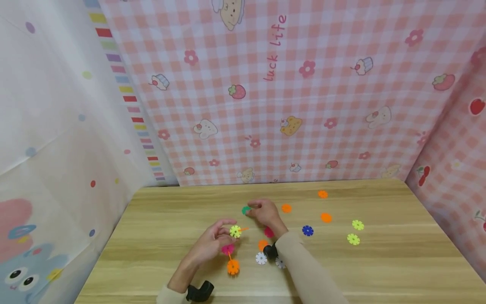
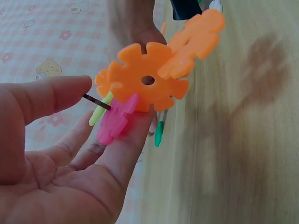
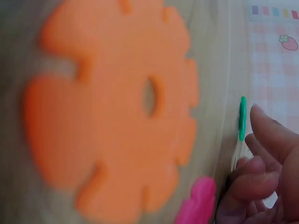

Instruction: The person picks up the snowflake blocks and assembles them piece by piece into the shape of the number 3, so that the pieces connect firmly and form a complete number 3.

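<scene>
My left hand (image 1: 210,242) holds a cluster of joined snowflake building discs between thumb and fingers. The cluster includes a yellow-green disc (image 1: 235,231), a pink disc (image 2: 117,120) and orange discs (image 2: 145,77); one orange disc (image 1: 233,267) hangs at its near end. In the left wrist view, a thin dark edge lies between the thumb tip and the pink disc. My right hand (image 1: 265,212) reaches over a green disc (image 1: 246,210) farther back on the table. In the right wrist view, a small gap shows between a fingertip and that green disc (image 3: 242,118).
Orange discs (image 1: 286,208), a dark blue disc (image 1: 308,230) and yellow-green discs (image 1: 353,239) lie to the right on the wooden table (image 1: 383,270). White discs (image 1: 261,258), another pink disc (image 1: 269,232) and an orange one (image 1: 263,245) lie around the right forearm. Patterned cloths surround the table.
</scene>
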Demonstrator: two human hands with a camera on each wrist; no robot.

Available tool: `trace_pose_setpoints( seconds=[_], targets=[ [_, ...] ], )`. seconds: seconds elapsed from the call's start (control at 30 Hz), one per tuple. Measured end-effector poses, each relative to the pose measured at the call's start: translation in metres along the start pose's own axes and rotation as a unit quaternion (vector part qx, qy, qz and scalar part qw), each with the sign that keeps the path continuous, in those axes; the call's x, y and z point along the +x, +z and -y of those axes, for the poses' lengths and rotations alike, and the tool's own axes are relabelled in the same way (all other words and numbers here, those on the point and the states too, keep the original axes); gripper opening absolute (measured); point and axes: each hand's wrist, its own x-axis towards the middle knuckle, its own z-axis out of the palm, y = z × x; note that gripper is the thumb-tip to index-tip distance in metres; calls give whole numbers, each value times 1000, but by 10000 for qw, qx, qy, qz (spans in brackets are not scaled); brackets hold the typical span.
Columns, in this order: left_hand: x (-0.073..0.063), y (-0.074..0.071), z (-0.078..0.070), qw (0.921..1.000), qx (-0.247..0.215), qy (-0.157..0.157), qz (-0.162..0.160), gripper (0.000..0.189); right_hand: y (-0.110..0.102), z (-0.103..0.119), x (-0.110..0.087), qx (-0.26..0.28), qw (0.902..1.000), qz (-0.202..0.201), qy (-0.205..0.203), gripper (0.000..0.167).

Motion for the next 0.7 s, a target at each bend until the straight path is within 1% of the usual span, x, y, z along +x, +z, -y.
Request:
trace_pose_setpoints(
  seconds=[0.13,0.23,0.33,0.5,0.7],
  targets=[
    [-1,0,-1,10000,38,-20,-42,52,2,3,-1,-400,9991,-130,30,30],
    [0,0,-2,10000,48,7,-55,51,1,7,-1,-451,9988,-142,93,26],
    [1,0,-2,9999,101,35,-59,51,-1,9,-1,-361,9993,-61,115,23],
    [2,0,0,9998,185,75,-88,53,-2,11,-3,-322,9992,221,97,19],
    [2,3,-1,9996,214,109,-177,54,-3,11,-9,-460,9983,352,-32,20]
  ],
)
